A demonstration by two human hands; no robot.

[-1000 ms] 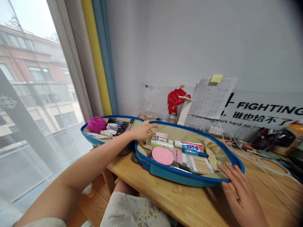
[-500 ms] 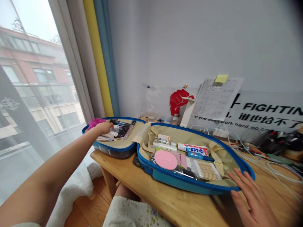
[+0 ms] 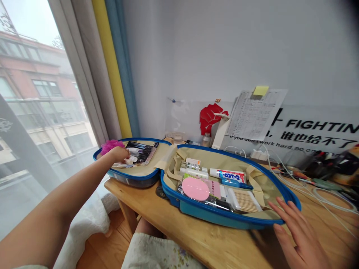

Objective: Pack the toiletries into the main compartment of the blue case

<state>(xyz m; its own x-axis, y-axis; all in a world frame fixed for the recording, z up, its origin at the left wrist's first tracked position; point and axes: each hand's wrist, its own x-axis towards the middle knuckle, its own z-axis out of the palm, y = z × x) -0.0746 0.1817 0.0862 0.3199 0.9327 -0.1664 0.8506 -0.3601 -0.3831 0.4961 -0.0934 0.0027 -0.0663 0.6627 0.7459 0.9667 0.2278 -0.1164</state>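
Note:
A small blue suitcase [image 3: 213, 216] lies open on the wooden desk [image 3: 202, 239], both halves flat. My left hand [image 3: 118, 153] reaches into the far left half [image 3: 134, 175], fingers curled over white tubes [image 3: 131, 159] beside a pink bath pouf [image 3: 109, 146]; what it grips is hidden. My right hand [image 3: 301, 233] lies flat with fingers spread against the near right rim of the suitcase. The right half holds a pink round case [image 3: 195, 188], a toothpaste tube [image 3: 227, 175], cotton swabs [image 3: 244, 201] and small bottles [image 3: 193, 164].
A tall window [image 3: 42, 97] with yellow and blue curtains [image 3: 114, 67] fills the left. Papers [image 3: 255, 114], a red fist cutout [image 3: 210, 116] and a lettered banner [image 3: 314, 132] stand against the wall. White cables [image 3: 322, 194] and clutter cover the desk's right side.
My left hand has moved from the right half of the suitcase across to the left half and settled on the tubes by the pouf. My right hand stays on the rim.

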